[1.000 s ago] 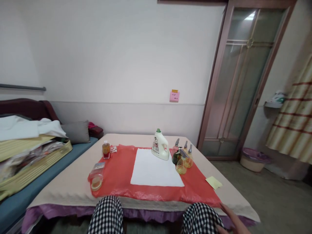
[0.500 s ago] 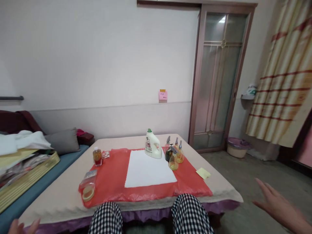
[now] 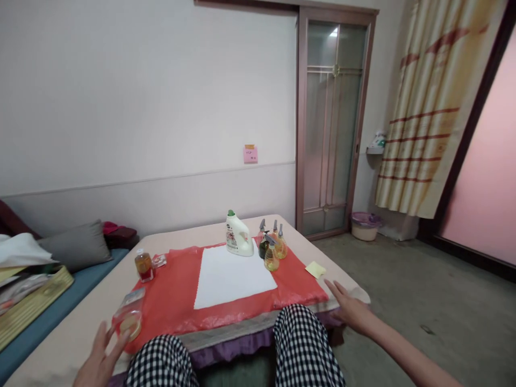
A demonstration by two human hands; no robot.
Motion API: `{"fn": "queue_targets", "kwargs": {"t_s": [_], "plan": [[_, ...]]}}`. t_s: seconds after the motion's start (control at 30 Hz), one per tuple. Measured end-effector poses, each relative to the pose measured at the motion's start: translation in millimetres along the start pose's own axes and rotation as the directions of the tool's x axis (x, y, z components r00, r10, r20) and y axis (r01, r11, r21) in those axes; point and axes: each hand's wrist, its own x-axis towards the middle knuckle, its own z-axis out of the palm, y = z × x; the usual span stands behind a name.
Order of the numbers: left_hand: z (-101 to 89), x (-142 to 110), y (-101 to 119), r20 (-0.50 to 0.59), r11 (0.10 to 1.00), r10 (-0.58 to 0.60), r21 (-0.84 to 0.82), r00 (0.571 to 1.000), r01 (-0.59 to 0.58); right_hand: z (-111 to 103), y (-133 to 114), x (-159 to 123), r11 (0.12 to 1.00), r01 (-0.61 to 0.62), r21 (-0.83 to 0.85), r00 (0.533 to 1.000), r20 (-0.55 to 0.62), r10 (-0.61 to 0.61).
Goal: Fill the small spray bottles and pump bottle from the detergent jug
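Far left, low: left hand [image 3: 99,357], fingers and thumb parted, at the near edge of a pale tape roll [image 3: 136,329]; contact cannot be told. Roll lies just beyond the fingertips, at the near end of a clear packet [image 3: 133,302]. Behind these stands a bottle [image 3: 145,267] of reddish-amber liquid, upright. Rightward, red sheet [image 3: 171,295] with white cloth [image 3: 234,282] on it; pale green-capped jug [image 3: 238,237] upright at the cloth's far edge, spray bottles [image 3: 272,262] clustered right of it. Next, yellow paper [image 3: 315,269], near and beyond the right hand [image 3: 350,307], whose fingers extend forward, slightly apart, clasping nothing.
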Motion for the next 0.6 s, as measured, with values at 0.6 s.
{"fn": "queue_targets", "kwargs": {"t_s": [0.6], "plan": [[43.4,109,0,0.111,0.962,0.081,-0.270,0.991,-0.048,-90,27,104,0.966,0.234,0.111,0.942,-0.273,-0.197]]}}
